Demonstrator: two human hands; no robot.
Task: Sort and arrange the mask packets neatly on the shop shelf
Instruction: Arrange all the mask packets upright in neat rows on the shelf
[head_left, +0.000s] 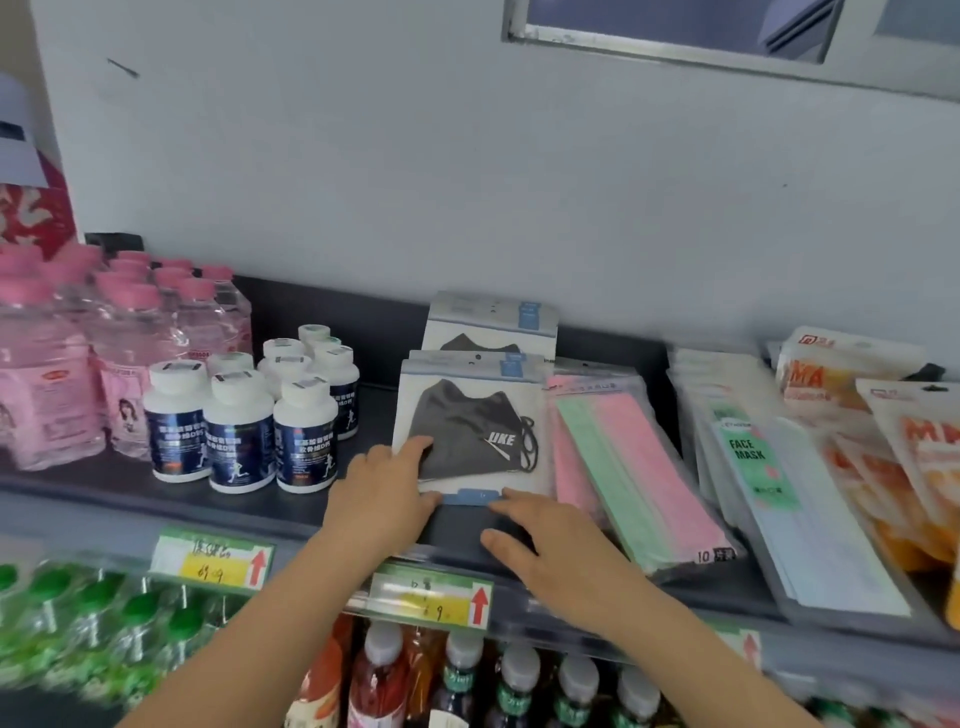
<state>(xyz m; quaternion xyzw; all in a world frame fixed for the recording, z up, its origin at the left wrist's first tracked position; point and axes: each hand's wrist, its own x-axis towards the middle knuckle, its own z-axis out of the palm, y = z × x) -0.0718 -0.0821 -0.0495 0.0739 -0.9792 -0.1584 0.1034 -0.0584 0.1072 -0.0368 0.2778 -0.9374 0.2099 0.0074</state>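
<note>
eng1: Hands status?

eng2: Left hand (382, 488) lies flat on the lower-left corner of the black packet (467, 426), fingers straight, thumb at its near edge. Can't tell if the thumb goes under. Right hand (550, 540) is spread and relaxed, gripping nothing. One fingertip touches the packet's near edge at the blue tab.

eng1: Surroundings, big to small?

eng2: Grey wall (311, 156) behind, window (675, 31) top right. Dark shelf (130, 483) runs along its foot. Pink bottles (52, 364) fill the left end. Below the shelf are green-capped bottles (78, 623) on the left and drinks (467, 675) under the arms. At the right end sit overlapping orange packs (909, 457). White packs (769, 467) marked FACE MASK are fanned just left of them. A pink-green pack (623, 467) lies next, just right of the black packet. Touching or tucked under, can't tell.

eng1: Black packet position?

eng2: Mid-shelf, front of its row. A rear packet (491, 322) of the same kind stands behind it, near the wall. White bottles (239, 431) are clustered just left, apart from it. Two price tags (213, 561) with red arrows sit on the front rail.
</note>
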